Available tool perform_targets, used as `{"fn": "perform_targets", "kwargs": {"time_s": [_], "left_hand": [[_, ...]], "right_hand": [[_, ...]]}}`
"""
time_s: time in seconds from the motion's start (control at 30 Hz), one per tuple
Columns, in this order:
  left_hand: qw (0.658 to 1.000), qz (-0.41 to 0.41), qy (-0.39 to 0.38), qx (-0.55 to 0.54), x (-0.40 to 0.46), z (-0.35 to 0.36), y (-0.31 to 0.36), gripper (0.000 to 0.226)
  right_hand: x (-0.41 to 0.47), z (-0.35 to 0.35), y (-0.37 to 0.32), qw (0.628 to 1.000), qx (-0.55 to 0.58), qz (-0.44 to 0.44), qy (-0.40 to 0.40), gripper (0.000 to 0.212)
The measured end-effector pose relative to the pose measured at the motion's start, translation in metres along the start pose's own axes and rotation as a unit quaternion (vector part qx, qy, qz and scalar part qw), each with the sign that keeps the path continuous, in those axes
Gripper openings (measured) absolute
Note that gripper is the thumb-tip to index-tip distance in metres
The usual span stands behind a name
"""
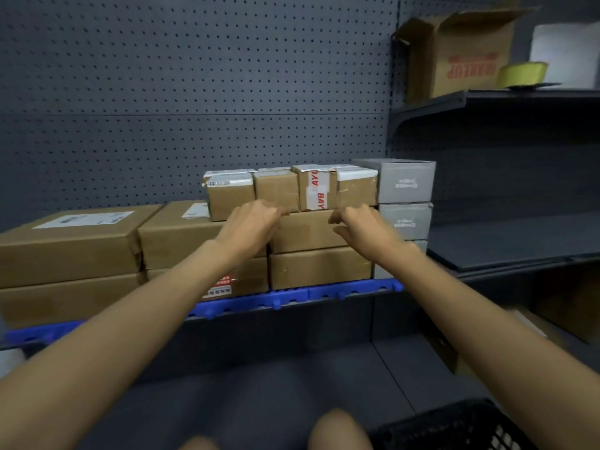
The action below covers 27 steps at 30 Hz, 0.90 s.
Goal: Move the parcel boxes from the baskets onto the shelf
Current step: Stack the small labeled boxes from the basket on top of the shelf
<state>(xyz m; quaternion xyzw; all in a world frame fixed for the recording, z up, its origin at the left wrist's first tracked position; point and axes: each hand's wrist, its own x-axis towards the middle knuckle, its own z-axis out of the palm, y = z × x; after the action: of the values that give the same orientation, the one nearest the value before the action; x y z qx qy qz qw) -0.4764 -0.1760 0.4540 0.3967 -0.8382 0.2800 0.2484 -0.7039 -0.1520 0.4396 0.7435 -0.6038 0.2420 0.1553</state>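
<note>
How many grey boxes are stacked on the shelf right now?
3: top grey cardboard box, middle one beneath it, bottom one mostly hidden behind the right hand. Others may be hidden.

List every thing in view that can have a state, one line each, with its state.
Left hand: fingers loosely curled, holding nothing, in front of the small boxes.
Right hand: fingers loosely curled, holding nothing.
Row of small parcel boxes: closed, taped, upright on the larger boxes.
Large brown boxes: closed, stacked on the shelf.
Grey boxes: closed, stacked.
Carton on upper shelf: flaps open.
Black basket: contents not visible.

brown parcel boxes [318,232], stacked on shelf [292,298]
</note>
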Motion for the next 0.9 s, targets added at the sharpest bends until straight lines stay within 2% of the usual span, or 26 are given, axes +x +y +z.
{"fn": "perform_targets", "kwargs": {"time_s": [0.17,0.37,0.47,0.6,0.8,0.9], "left_hand": [[0.996,0.059,-0.048,-0.048,0.018,0.036,0.06,0.033],[0.977,0.132,-0.11,-0.124,0.025,0.095,0.159,0.018],[0.965,0.158,-0.135,-0.157,0.019,0.133,0.207,0.03],[0.944,0.201,-0.191,-0.178,-0.002,0.183,0.271,0.042],[0.901,0.253,-0.289,-0.201,-0.046,0.249,0.35,0.042],[0.876,0.267,-0.338,-0.217,-0.071,0.28,0.378,0.04]], "right_hand": [[-0.063,0.007,0.059,0.996,-0.014,0.064,-0.066,0.024],[-0.157,0.036,0.135,0.976,-0.058,0.158,-0.137,0.023],[-0.201,0.058,0.163,0.962,-0.056,0.203,-0.171,0.026],[-0.258,0.091,0.191,0.94,-0.033,0.27,-0.208,0.026],[-0.333,0.153,0.215,0.907,0.004,0.324,-0.27,0.016],[-0.368,0.183,0.221,0.886,0.015,0.348,-0.306,0.02]]}}
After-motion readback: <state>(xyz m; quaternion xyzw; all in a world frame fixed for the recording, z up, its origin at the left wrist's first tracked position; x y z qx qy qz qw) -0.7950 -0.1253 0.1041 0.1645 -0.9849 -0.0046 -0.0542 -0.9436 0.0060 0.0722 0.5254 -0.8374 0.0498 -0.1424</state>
